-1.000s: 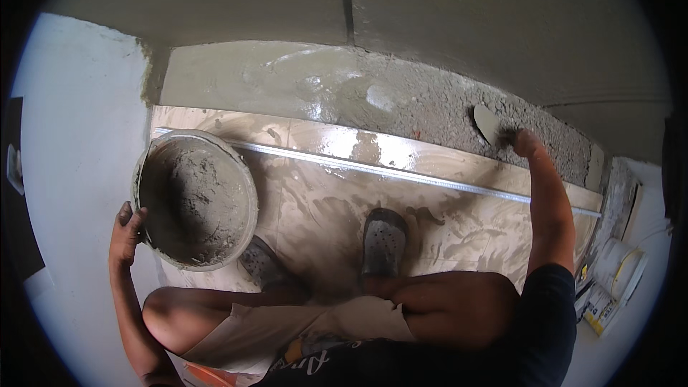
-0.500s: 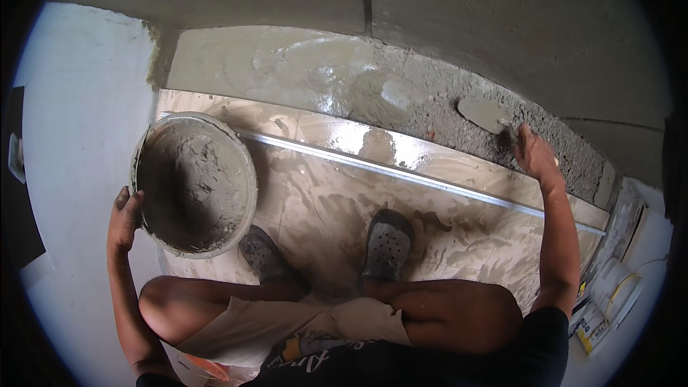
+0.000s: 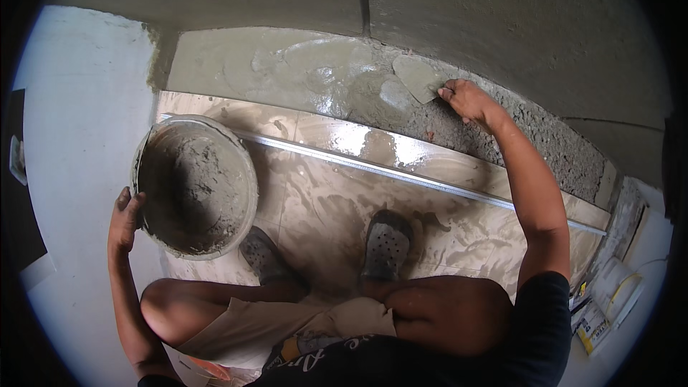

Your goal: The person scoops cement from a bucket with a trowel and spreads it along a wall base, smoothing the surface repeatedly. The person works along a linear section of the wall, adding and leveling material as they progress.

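Observation:
My right hand [image 3: 469, 104] is closed round the handle of a trowel [image 3: 416, 79], its grey blade over the border of smooth wet mortar and rough bed. Smooth mortar [image 3: 251, 57] covers the left stretch of the ledge, and coarse, pebbly mortar [image 3: 566, 150] lies on the right. At the left, my left hand [image 3: 127, 218] grips the rim of a round bucket [image 3: 251, 204], thumb at the edge. The bucket is tilted toward me, with grey mortar [image 3: 215, 179] clinging to its inside and bottom.
A metal straightedge [image 3: 387, 169] lies along the tiled floor [image 3: 322, 201], which is smeared with mortar. My shoes [image 3: 388, 244] stand on the tiles. Grey wall panels [image 3: 502, 21] rise behind the ledge, a white wall [image 3: 86, 122] at left. A white bucket [image 3: 615, 290] stands at right.
My right hand has carried the trowel leftward and away from me along the ledge, from the rough mortar toward the smooth part. The left hand and bucket have hardly moved.

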`<action>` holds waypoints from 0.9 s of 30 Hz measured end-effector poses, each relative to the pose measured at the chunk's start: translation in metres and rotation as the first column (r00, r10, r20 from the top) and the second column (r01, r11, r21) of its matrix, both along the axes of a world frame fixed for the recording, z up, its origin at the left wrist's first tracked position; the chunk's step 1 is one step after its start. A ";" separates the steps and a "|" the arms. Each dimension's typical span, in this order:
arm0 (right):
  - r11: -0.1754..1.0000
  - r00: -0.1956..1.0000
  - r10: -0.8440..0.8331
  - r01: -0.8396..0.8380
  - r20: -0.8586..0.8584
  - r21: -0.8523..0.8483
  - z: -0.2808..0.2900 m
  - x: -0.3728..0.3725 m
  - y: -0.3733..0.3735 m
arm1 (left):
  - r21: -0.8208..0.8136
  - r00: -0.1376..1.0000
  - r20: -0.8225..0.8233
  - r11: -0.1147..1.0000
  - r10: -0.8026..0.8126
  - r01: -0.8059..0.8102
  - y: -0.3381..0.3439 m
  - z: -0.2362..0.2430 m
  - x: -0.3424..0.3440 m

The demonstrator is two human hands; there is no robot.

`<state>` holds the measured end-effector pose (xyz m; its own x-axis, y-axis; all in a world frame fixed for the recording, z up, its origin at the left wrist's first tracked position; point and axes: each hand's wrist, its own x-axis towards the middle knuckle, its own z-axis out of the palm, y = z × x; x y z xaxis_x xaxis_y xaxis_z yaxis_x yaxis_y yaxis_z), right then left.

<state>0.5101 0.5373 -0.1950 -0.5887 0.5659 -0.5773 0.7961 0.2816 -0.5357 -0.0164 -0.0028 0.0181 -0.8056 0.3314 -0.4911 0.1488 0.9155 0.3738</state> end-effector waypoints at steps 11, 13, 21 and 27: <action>0.996 0.994 -0.065 0.070 0.085 -0.058 0.038 0.012 -0.005 | -0.010 0.994 0.094 0.998 0.058 -0.057 0.008 0.006 0.008; 0.985 0.991 -0.096 0.108 0.094 -0.131 0.049 0.001 -0.012 | 0.009 0.997 0.060 0.999 0.039 -0.039 0.003 0.005 0.005; 0.852 0.944 0.271 -0.326 0.186 0.410 0.027 -0.016 -0.033 | -0.012 0.996 0.069 0.999 0.052 -0.051 0.005 0.005 0.005; 0.831 0.941 0.165 -0.293 0.294 0.472 -0.032 0.016 -0.027 | 0.001 0.987 0.146 0.998 0.064 -0.065 0.014 0.005 0.009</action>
<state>0.5260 0.5108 -0.2274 -0.6242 0.6796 -0.3854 0.7559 0.6499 -0.0783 -0.0069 0.0113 0.0230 -0.7454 0.2841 -0.6031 0.0328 0.9192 0.3925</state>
